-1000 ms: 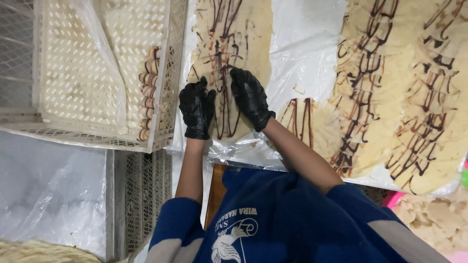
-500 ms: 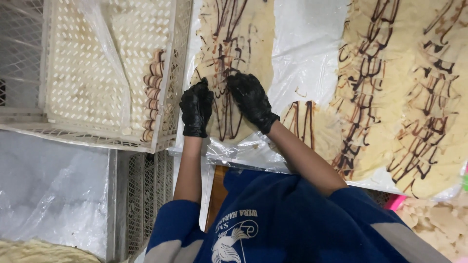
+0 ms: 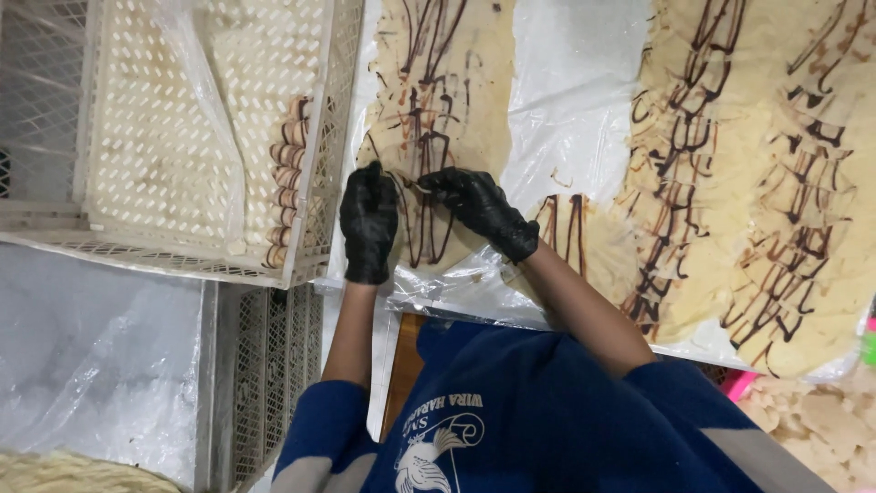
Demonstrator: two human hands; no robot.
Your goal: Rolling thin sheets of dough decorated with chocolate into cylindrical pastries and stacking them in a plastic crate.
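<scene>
Item, as I see it from the head view: fingers (image 3: 429,185) of the right hand (image 3: 479,208), black-gloved, pinched narrow on the edge of a thin pale dough sheet streaked with dark chocolate lines (image 3: 452,82). Left hand (image 3: 368,219), also gloved, fingers curled and pressed on the same sheet's near left edge. Sheet lies on clear plastic film (image 3: 570,100) over the tabletop. Left of it: white perforated plastic crate (image 3: 164,155) holding a row of rolled striped pastries (image 3: 287,178).
</scene>
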